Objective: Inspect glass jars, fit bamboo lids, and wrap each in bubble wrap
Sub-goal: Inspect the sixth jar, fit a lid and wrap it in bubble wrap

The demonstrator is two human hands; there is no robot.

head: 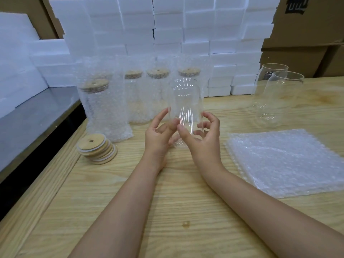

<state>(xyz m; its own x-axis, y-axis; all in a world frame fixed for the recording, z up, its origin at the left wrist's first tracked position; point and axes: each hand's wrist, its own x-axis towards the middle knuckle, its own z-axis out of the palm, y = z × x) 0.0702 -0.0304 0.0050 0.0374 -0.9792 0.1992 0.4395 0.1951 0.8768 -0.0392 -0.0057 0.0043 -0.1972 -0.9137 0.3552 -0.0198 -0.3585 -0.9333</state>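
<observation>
Near the left edge of the bench (186, 205) lies a stack of bamboo lids (96, 148), with lidded jars in bubble wrap (106, 108) standing behind it. At mid-bench, the left hand (160, 135) and right hand (202, 138) curl their fingers round the lower part of an empty, lidless glass jar (186, 97). Toward the right edge lie bubble wrap sheets (284, 162), with two empty jars (279, 94) behind them.

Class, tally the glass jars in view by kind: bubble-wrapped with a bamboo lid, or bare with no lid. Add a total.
Bubble-wrapped glass jars with round bamboo lids: 4
Bare clear glass jars without lids: 3, counting the held jar gripped by the left hand and right hand
Total: 7
</observation>
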